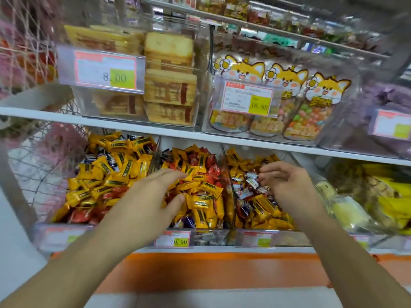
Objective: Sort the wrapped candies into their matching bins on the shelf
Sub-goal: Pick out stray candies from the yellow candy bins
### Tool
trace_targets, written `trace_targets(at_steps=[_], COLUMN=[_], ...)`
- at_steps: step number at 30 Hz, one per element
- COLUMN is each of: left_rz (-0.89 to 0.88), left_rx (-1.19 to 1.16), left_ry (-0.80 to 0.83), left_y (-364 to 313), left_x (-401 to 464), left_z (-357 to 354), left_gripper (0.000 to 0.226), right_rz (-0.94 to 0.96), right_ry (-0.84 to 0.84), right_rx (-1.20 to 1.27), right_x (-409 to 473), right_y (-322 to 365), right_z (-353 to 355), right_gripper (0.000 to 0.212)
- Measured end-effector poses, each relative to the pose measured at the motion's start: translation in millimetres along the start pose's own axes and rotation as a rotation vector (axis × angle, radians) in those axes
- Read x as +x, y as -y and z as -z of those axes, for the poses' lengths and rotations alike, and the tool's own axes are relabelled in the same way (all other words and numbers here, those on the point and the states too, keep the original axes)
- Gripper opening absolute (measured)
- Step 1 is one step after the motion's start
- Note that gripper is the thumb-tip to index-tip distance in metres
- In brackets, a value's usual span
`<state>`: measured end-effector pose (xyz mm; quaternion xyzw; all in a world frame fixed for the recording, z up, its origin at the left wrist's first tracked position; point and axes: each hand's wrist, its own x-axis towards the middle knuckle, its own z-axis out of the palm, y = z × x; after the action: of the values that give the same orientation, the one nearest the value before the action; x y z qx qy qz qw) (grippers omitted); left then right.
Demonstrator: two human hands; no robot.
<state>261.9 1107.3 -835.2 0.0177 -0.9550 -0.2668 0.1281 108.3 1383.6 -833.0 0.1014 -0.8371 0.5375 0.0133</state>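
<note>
- Left hand (153, 192): fingers straight, loosely spread, over yellow candies (200, 190) in middle bin (209, 237).
- Right hand (287, 183): fingers curled among mixed candies (249, 192) in right bin (289, 240); a pinch cannot be told.
- Clear divider (229, 181) stands between the hands.
- Cracker packs (170, 85) on the shelf above.

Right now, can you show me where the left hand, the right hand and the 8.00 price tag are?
left hand (153, 192): head view, back of the hand.
right hand (289, 183): head view, back of the hand.
8.00 price tag (105, 70): head view, middle of the tag.
</note>
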Motion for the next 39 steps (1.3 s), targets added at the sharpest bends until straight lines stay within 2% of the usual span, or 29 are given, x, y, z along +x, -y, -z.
trace_targets(at_steps=[2, 6, 11, 13, 15, 20, 22, 25, 27, 32, 36, 39], left_rz=[-0.074, -0.199, -0.253, -0.247, -0.234, -0.224, -0.22, -0.215, -0.211, -0.209, -0.203, -0.188], left_rx=[-0.035, -0.031, 0.003, 0.0, -0.012, -0.034, -0.04, -0.037, -0.041, -0.052, -0.061, -0.084], left_ry=[0.065, 0.134, 0.211, 0.213, 0.228, 0.25, 0.257, 0.261, 0.261, 0.26, 0.266, 0.264], left_y=[-13.4, -33.7, -45.6, -45.1, -43.4, -41.7, -41.5, -42.0, -43.0, -44.3, -43.0, -43.2], left_x=[7.9, 22.9, 27.3, 27.5, 28.2, 29.0, 28.8, 28.2, 28.1, 27.6, 26.9, 27.5], left_z=[-19.7, -58.7, -81.5, -82.5, -82.5, -83.7, -84.3, -84.5, -84.5, -84.0, -83.4, -82.5], left_gripper=[0.052, 0.062, 0.066, 0.066, 0.065, 0.065, 0.065, 0.066, 0.066, 0.066, 0.067, 0.068], right_rz=[0.041, 0.094, 0.154, 0.19, 0.196, 0.149, 0.12, 0.11, 0.173, 0.222, 0.221, 0.224], right_ry=[-0.008, 0.02, 0.207, 0.228, 0.198, 0.086, -0.01, -0.086, -0.045, 0.252, 0.225, 0.113], right_rx=[-0.055, -0.387, -0.615, -0.677, -0.65, -0.495, -0.429, -0.503, -0.566, -0.678, -0.71, -0.61], right_x=[4.2, 12.6, 16.5, 18.1, 20.5, 26.1, 29.1, 30.0, 28.0, 20.8, 21.6, 19.7], right_y=[-12.6, -41.4, -31.2, -33.0, -36.8, -33.5, -34.9, -40.7, -40.4, -41.8, -46.6, -36.4], right_z=[10.9, 10.6, -7.0, -12.6, -13.0, -0.7, 4.9, 10.0, 9.4, -6.5, -12.9, -7.5], right_gripper=[0.019, 0.021, 0.027, 0.024, 0.013, 0.017, 0.016, 0.017, 0.018, 0.016, 0.023, 0.022])
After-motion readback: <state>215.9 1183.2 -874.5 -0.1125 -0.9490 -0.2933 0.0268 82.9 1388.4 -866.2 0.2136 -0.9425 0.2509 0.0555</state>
